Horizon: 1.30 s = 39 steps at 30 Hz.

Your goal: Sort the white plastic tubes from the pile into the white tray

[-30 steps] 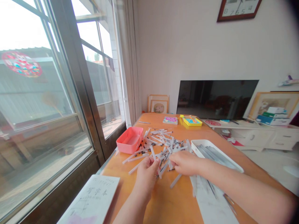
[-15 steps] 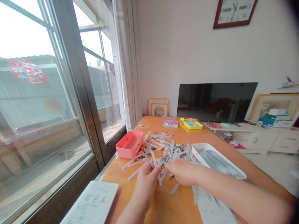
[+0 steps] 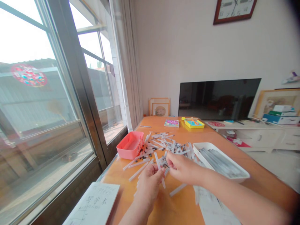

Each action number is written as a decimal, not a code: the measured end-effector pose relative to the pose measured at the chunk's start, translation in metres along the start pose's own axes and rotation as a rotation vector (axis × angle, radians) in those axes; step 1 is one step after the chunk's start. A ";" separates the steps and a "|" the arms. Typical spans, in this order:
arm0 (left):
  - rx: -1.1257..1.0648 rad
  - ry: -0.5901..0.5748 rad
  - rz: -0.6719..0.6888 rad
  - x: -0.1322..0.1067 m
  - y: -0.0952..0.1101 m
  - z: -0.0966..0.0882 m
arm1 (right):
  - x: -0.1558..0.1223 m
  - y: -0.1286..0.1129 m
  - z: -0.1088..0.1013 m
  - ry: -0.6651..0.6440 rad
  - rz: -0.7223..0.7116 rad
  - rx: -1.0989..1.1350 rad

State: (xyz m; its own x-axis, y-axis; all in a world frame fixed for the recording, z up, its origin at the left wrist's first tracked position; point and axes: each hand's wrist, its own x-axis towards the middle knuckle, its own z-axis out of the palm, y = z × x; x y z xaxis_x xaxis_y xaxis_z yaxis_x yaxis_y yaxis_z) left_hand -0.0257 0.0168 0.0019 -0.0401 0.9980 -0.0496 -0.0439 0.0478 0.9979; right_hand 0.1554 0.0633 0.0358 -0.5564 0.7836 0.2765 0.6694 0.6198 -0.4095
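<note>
My left hand (image 3: 151,179) is closed in a pinch on a translucent white pen barrel (image 3: 157,161), which slants up past the fingertips. Close on its right, my right hand (image 3: 179,165) is curled with thumb and fingers together. A thin dark piece (image 3: 166,166) shows between the two hands; whether the right fingers grip it is unclear. Around and beyond them spreads a loose pile of pen parts (image 3: 161,142), pale tubes mixed with small black pieces. A white tray (image 3: 243,178) holding grey-filled pens (image 3: 217,162) stands beyond my right forearm.
A red plastic box (image 3: 127,154) stands left of the pile. A notebook (image 3: 93,200) lies at the near left, and a white sheet (image 3: 213,206) lies under my right forearm. Farther back are a small book (image 3: 171,123), a yellow box (image 3: 194,124) and a pen (image 3: 145,126).
My right hand has lifted slightly, and its fingers have curled tighter. My left hand keeps the barrel, with a slight shift right and down. The whole view has shifted a little.
</note>
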 end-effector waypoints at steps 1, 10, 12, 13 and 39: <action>-0.026 -0.029 0.017 -0.001 0.002 0.001 | -0.001 -0.006 -0.001 0.020 0.033 0.055; -0.163 -0.068 0.035 -0.008 0.003 0.009 | -0.016 -0.043 0.004 0.127 0.138 0.231; -0.194 -0.076 0.043 -0.008 0.001 0.010 | -0.018 -0.044 0.005 0.152 0.150 0.240; -0.221 -0.080 0.045 -0.008 0.000 0.010 | -0.019 -0.044 0.006 0.165 0.156 0.254; 0.259 -0.053 0.341 -0.013 0.003 0.005 | -0.039 -0.030 -0.040 0.740 0.230 0.694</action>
State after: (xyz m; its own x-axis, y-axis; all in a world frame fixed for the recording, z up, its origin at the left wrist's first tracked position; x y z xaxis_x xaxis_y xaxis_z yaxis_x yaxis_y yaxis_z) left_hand -0.0201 0.0042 0.0062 0.0429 0.9588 0.2807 0.2154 -0.2833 0.9345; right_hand 0.1764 0.0154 0.0719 0.1468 0.8557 0.4963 0.1599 0.4746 -0.8656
